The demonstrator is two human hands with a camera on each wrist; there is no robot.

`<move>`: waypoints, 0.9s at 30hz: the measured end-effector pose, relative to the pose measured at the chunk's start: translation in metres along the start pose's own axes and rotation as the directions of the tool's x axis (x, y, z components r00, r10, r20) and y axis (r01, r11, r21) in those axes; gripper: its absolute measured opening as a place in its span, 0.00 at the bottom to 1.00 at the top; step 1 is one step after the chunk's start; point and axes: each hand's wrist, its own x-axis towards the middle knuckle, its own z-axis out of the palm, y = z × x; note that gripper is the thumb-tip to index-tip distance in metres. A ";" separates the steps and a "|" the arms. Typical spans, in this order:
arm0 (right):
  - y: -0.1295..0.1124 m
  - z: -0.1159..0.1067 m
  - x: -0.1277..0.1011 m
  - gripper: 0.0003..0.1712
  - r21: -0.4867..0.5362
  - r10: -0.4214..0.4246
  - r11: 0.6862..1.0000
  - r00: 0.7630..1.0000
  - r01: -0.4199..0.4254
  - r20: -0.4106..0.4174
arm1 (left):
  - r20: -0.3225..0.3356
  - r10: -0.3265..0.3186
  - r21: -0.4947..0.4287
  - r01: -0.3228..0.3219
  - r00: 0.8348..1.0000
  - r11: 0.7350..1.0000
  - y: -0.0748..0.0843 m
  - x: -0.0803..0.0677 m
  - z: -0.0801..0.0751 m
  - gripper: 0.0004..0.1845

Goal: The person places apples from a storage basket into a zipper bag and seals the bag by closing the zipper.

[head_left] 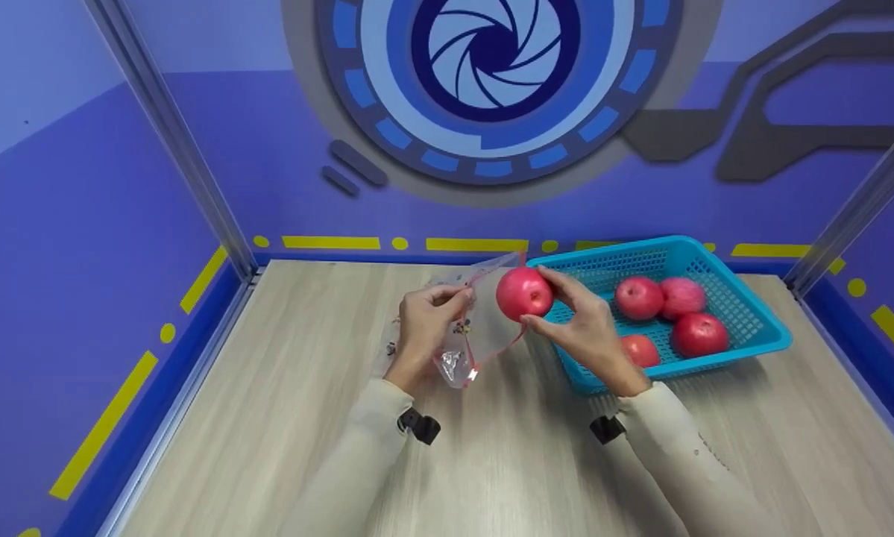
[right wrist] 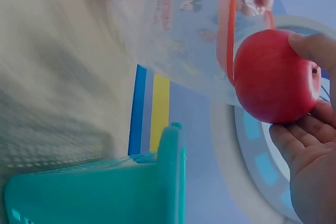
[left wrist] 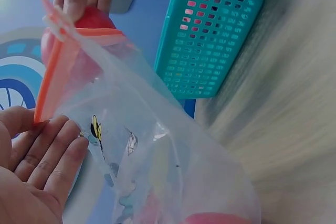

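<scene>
right grip: right hand grasps a red apple, fingers curled round its right side, thumb below. Held above the desk, at the mouth of the bag.
left grip: left hand pinches the clear zip bag at its left edge, thumb and fingers closed on the plastic.
bag: see-through, orange-red zip strip along the opening, small cartoon prints on the side. Mouth faces right, toward the apple. Apple touches the rim; whether it is partly inside, cannot tell.
bag contents: something pink-red shows low in the bag in the left wrist view; blurred, can't identify.
basket: teal plastic mesh basket on the desk, right of the hands, just beside the right hand.
basket contents: four red apples lying inside, three grouped toward the far-right, one nearer, partly behind the right hand.
desk: light wood-grain top; both forearms in pale sleeves reach in from the near edge.
surround: blue-purple walls with yellow dashes, round blue emblem on the far wall.
</scene>
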 end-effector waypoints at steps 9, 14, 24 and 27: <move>0.004 0.013 0.001 0.47 -0.123 -0.030 0.992 0.999 0.032 0.015 | -0.011 0.022 -0.074 -0.023 1.000 0.997 0.005 0.002 0.002 0.09; 0.009 0.018 0.000 0.48 -0.138 0.002 0.990 1.000 0.000 0.012 | -0.016 0.017 -0.097 -0.019 1.000 0.995 0.008 0.003 0.003 0.10; 0.017 0.022 -0.004 0.46 -0.101 0.126 0.987 0.992 -0.124 0.004 | -0.022 0.000 -0.126 -0.003 1.000 0.992 0.009 0.001 0.002 0.10; 0.018 0.026 -0.004 0.46 -0.086 0.130 0.988 0.991 -0.130 0.004 | -0.020 -0.006 -0.126 0.003 1.000 0.992 0.010 0.000 0.002 0.10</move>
